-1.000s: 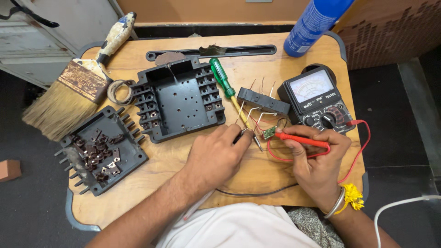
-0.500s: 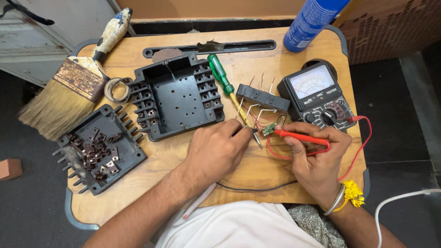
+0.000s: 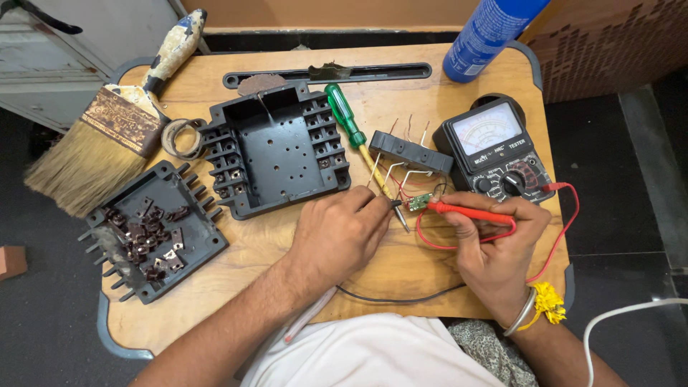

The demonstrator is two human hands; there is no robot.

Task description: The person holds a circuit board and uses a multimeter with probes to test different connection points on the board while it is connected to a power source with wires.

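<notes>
Right grip (image 3: 494,240) pinches the red probe (image 3: 473,213) on the small green board (image 3: 420,201); left grip (image 3: 337,233) clamps the black probe (image 3: 396,210). Keep both tips steady.

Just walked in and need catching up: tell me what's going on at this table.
A person probes a small green circuit board on a wooden table. The right hand holds a red probe to it; the left hand holds a dark probe. An analog multimeter sits beside it.
</notes>
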